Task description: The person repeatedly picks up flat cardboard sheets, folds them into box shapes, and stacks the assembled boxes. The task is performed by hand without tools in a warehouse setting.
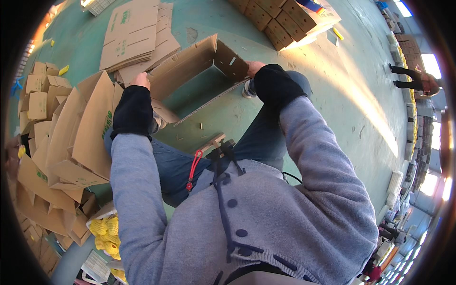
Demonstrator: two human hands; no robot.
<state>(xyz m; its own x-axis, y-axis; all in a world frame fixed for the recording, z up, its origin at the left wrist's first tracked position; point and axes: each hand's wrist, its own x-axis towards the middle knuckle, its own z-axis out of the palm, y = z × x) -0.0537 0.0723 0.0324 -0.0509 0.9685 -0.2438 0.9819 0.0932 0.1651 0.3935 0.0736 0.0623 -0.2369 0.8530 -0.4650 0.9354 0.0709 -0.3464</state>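
Note:
Both hands hold an opened-out cardboard carton (pixel 183 71) in front of my knees. The green floor shows through it, so its bottom is open. My left hand (pixel 141 80) is closed on the carton's left end. My right hand (pixel 255 68) grips the right end near the top corner; some of its fingers are hidden behind the board. Just past the carton, flat cardboard blanks (pixel 128 38) lie in a pile. Close to my left arm stand several opened cartons (pixel 90 133) with green print.
Stacked cartons (pixel 285 21) stand at the far side. Smaller boxes (pixel 40 97) are heaped at the far left. Yellow-netted round items (pixel 107 232) sit near my left elbow. A wooden piece (pixel 212 142) lies between my legs. Another person (pixel 418 80) stands far right.

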